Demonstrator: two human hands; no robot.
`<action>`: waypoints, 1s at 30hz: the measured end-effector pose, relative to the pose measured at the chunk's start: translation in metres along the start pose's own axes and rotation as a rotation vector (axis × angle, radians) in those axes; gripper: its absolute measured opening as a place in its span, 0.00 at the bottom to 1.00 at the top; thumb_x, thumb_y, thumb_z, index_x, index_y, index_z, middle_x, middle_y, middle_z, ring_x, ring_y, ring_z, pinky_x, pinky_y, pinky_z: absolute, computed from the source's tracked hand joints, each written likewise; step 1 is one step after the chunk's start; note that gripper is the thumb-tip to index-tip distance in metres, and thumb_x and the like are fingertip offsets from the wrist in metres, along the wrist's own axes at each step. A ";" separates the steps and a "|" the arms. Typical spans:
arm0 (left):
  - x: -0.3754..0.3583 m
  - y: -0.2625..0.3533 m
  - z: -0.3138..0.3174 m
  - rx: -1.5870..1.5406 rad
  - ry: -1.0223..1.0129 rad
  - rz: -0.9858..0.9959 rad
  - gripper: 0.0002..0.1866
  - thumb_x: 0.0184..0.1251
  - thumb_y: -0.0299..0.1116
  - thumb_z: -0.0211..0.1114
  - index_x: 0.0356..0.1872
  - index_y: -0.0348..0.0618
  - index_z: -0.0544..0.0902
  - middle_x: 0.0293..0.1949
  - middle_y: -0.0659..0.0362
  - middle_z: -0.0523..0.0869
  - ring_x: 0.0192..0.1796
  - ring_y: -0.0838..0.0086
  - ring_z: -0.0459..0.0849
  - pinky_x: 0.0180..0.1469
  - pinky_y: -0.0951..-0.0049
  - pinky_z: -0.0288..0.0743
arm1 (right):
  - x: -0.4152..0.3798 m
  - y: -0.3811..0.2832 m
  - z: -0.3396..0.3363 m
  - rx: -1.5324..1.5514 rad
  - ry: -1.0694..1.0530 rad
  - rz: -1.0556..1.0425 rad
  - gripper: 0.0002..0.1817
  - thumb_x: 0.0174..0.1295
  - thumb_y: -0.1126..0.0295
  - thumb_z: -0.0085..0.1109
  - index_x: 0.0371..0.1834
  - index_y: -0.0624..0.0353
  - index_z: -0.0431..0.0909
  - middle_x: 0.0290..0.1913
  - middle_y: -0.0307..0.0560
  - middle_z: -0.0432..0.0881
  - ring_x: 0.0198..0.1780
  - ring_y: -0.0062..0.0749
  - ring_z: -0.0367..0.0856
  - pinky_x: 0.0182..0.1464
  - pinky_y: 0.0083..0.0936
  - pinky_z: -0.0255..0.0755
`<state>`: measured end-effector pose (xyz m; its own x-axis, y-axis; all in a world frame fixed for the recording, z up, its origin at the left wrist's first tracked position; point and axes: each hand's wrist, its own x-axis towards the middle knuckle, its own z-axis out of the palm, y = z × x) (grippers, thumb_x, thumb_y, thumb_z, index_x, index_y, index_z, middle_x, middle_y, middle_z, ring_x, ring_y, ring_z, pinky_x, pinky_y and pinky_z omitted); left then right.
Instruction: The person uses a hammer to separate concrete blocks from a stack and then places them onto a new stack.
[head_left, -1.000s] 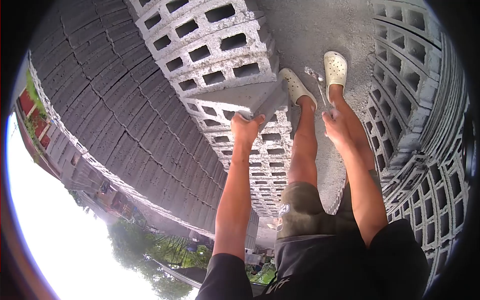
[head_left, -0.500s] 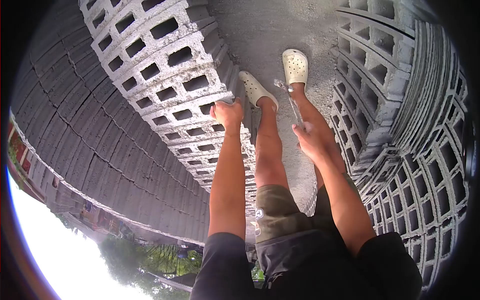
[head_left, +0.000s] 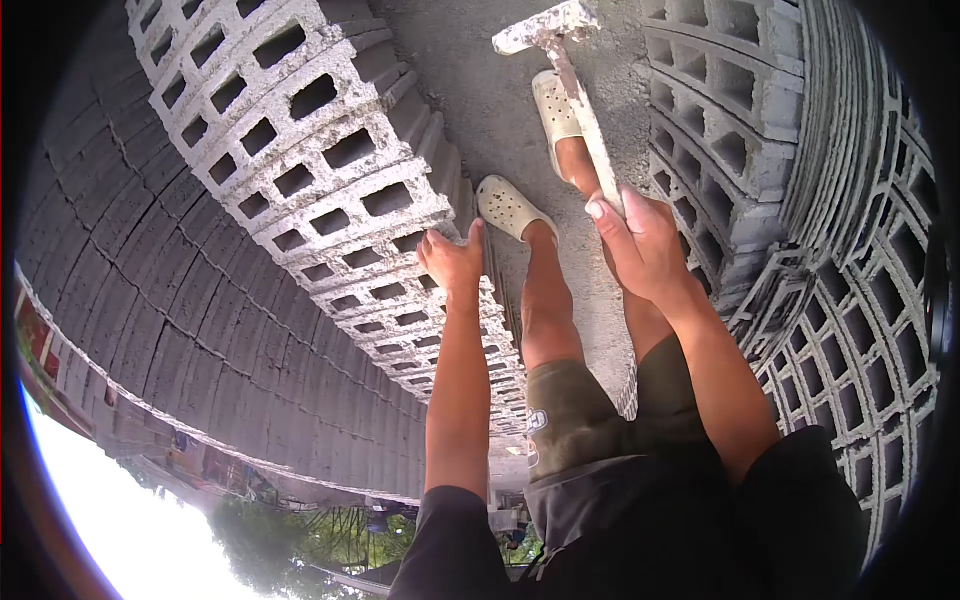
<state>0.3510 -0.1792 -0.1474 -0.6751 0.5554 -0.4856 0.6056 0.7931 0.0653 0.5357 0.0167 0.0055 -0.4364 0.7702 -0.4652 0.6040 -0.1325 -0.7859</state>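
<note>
My right hand (head_left: 648,245) is wrapped around the handle of a hammer (head_left: 597,150). The hammer's head points away from me above the ground and is crusted with pale cement. On the left, my left hand (head_left: 452,262) grips the edge of a hollow concrete block (head_left: 408,243) in a tall stack. Its fingers curl by the block's hole, and the thumb lies along the outer side. How far the fingertips reach in is hidden.
Stacked hollow blocks (head_left: 330,220) rise on the left, with more stacks (head_left: 720,130) on the right. Between them runs a narrow gritty path (head_left: 470,90), where my feet stand in pale clogs (head_left: 510,208). Trees (head_left: 330,535) show at the lower left.
My right hand has risen with the hammer, whose head now reaches farther forward and looks larger. My left hand remains at the block stack with its thumb more raised. My feet have shifted.
</note>
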 end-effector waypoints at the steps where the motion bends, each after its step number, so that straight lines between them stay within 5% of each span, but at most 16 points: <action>1: 0.008 0.003 0.006 0.012 -0.032 -0.105 0.40 0.46 0.62 0.71 0.44 0.26 0.79 0.43 0.41 0.83 0.58 0.49 0.74 0.66 0.58 0.59 | 0.000 0.001 -0.003 -0.004 0.066 -0.114 0.20 0.68 0.66 0.51 0.58 0.70 0.71 0.24 0.48 0.77 0.24 0.33 0.73 0.31 0.29 0.69; 4: 0.020 0.003 0.015 0.094 -0.050 -0.197 0.34 0.46 0.59 0.71 0.31 0.28 0.82 0.28 0.45 0.86 0.42 0.58 0.84 0.69 0.66 0.55 | -0.001 -0.020 -0.014 0.052 0.180 -0.146 0.21 0.68 0.66 0.51 0.60 0.68 0.69 0.29 0.43 0.80 0.24 0.22 0.70 0.29 0.19 0.67; 8: 0.026 -0.002 0.011 0.062 -0.126 -0.171 0.32 0.45 0.57 0.72 0.29 0.29 0.83 0.27 0.46 0.86 0.37 0.58 0.85 0.65 0.68 0.58 | 0.030 -0.019 0.020 0.476 0.374 -0.120 0.17 0.66 0.66 0.52 0.53 0.66 0.72 0.28 0.43 0.80 0.23 0.19 0.68 0.27 0.16 0.63; 10: 0.024 -0.001 0.002 0.061 -0.123 -0.145 0.29 0.44 0.53 0.74 0.28 0.29 0.83 0.27 0.45 0.86 0.36 0.55 0.85 0.59 0.64 0.67 | 0.044 -0.007 0.022 0.696 0.458 -0.078 0.15 0.65 0.67 0.52 0.48 0.66 0.74 0.26 0.43 0.78 0.23 0.19 0.68 0.26 0.16 0.62; 12: 0.022 0.002 -0.006 -0.109 -0.158 -0.244 0.33 0.40 0.51 0.76 0.33 0.23 0.82 0.35 0.39 0.85 0.41 0.47 0.84 0.51 0.58 0.75 | 0.048 0.012 0.011 0.504 -0.011 0.451 0.12 0.62 0.68 0.56 0.41 0.69 0.76 0.43 0.58 0.83 0.30 0.35 0.79 0.32 0.31 0.72; 14: 0.022 0.002 -0.013 -0.092 -0.156 -0.212 0.29 0.40 0.46 0.78 0.30 0.23 0.81 0.32 0.41 0.85 0.36 0.52 0.84 0.45 0.60 0.76 | 0.032 0.043 0.046 0.140 -0.063 0.290 0.10 0.60 0.70 0.53 0.30 0.68 0.75 0.40 0.62 0.81 0.31 0.41 0.79 0.33 0.35 0.71; 17: 0.011 -0.013 -0.028 -0.260 -0.178 -0.285 0.25 0.40 0.38 0.79 0.29 0.24 0.77 0.28 0.49 0.82 0.31 0.67 0.77 0.41 0.66 0.73 | -0.011 0.076 0.093 0.027 -0.025 0.298 0.12 0.63 0.68 0.50 0.31 0.67 0.76 0.34 0.64 0.80 0.33 0.45 0.80 0.33 0.35 0.71; 19: 0.004 -0.037 -0.047 -0.434 -0.203 -0.179 0.22 0.43 0.37 0.78 0.25 0.27 0.79 0.26 0.47 0.84 0.29 0.63 0.81 0.40 0.66 0.75 | -0.037 0.088 0.103 0.408 0.103 0.600 0.16 0.67 0.65 0.45 0.32 0.67 0.76 0.28 0.63 0.78 0.31 0.46 0.79 0.33 0.37 0.69; 22: -0.007 -0.069 -0.113 -0.490 -0.361 -0.270 0.15 0.48 0.28 0.75 0.32 0.28 0.81 0.34 0.52 0.85 0.34 0.68 0.81 0.44 0.70 0.75 | -0.043 0.085 0.089 0.486 0.194 0.785 0.20 0.71 0.62 0.42 0.31 0.69 0.75 0.27 0.61 0.77 0.30 0.47 0.78 0.34 0.37 0.69; 24: -0.009 -0.089 -0.154 -0.618 -0.416 -0.257 0.17 0.49 0.24 0.72 0.41 0.29 0.79 0.40 0.54 0.84 0.40 0.70 0.81 0.48 0.71 0.73 | -0.037 0.094 0.104 0.499 0.358 0.666 0.21 0.72 0.61 0.40 0.33 0.71 0.73 0.25 0.59 0.77 0.27 0.45 0.77 0.33 0.38 0.68; 27: -0.007 -0.109 -0.173 -0.759 -0.496 -0.260 0.24 0.50 0.19 0.69 0.52 0.30 0.76 0.49 0.55 0.82 0.49 0.71 0.80 0.55 0.72 0.70 | -0.013 0.060 0.149 0.620 0.889 0.884 0.20 0.72 0.63 0.39 0.33 0.72 0.71 0.25 0.62 0.75 0.30 0.53 0.77 0.35 0.42 0.67; 29: -0.005 -0.112 -0.177 -0.823 -0.480 -0.227 0.24 0.49 0.19 0.72 0.50 0.29 0.77 0.47 0.56 0.82 0.48 0.71 0.80 0.54 0.73 0.72 | -0.028 0.003 0.191 0.527 0.587 1.014 0.21 0.72 0.63 0.38 0.35 0.73 0.71 0.31 0.69 0.77 0.37 0.61 0.78 0.41 0.43 0.71; 30: -0.002 -0.125 -0.176 -0.756 -0.509 -0.221 0.25 0.49 0.19 0.72 0.52 0.30 0.76 0.48 0.56 0.82 0.48 0.71 0.80 0.54 0.73 0.73 | -0.046 -0.004 0.228 0.665 0.182 1.072 0.22 0.71 0.61 0.39 0.37 0.74 0.73 0.32 0.68 0.78 0.38 0.59 0.79 0.43 0.43 0.73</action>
<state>0.2022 -0.2353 -0.0008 -0.3678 0.3384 -0.8661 -0.0696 0.9188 0.3886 0.4010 -0.1601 -0.0627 0.1899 0.1512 -0.9701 0.1241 -0.9838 -0.1291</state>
